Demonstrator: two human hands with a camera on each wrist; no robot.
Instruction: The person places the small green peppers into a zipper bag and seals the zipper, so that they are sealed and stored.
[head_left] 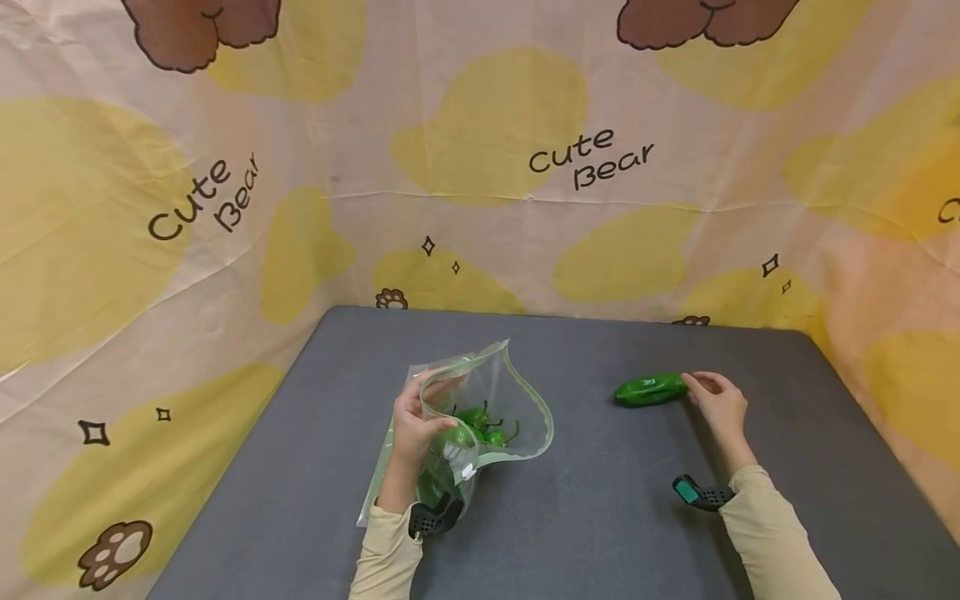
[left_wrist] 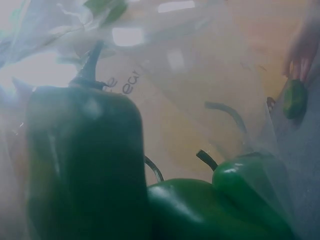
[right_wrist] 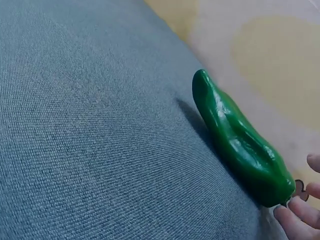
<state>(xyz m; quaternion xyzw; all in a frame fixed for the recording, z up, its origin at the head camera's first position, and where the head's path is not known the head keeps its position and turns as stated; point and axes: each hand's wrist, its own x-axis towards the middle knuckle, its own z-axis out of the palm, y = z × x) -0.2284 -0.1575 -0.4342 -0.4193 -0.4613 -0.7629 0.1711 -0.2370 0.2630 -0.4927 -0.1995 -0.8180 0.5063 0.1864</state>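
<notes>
On the left, my left hand (head_left: 408, 425) grips one side of a clear zip bag (head_left: 525, 400), fingers behind the film and thumb at the front. The bag's mouth gapes toward the right. Several green peppers (head_left: 476, 417) with curved stems lie inside; the left wrist view shows large peppers (left_wrist: 90, 165) through the film. Over on the right, my right hand (head_left: 723, 410) pinches one long green pepper (head_left: 648, 390) at its stem end. Its tip points left, and in the right wrist view the pepper (right_wrist: 240, 145) has a shadow beside it. How far it is off the table I cannot tell.
A dark grey cloth-covered table (head_left: 585, 517) lies under both hands. Behind it and along the sides hangs a pink and yellow printed curtain (head_left: 480, 125). A dark band with a teal face (head_left: 686, 489) is at the right wrist, a black band (head_left: 437, 515) at the left.
</notes>
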